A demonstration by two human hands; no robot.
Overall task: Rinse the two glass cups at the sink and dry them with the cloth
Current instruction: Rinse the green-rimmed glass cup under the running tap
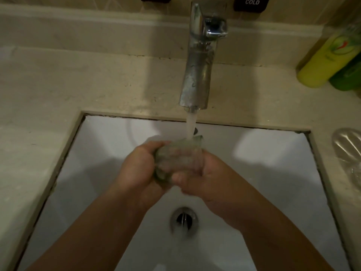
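Note:
A clear glass cup (178,156) lies tilted on its side over the white sink (273,173), its rim under the running water from the chrome tap (199,61). My left hand (139,170) grips the cup's base end from the left. My right hand (201,175) holds its underside and right side, with the fingers blurred against the glass. A second glass cup (348,151) lies on the counter at the far right edge. No cloth is in view.
A yellow bottle (324,61) and a green bottle (349,75) stand at the back right of the beige counter (58,90). The drain (184,220) sits in the basin below my hands. A black tag marked COLD (252,2) is on the wall.

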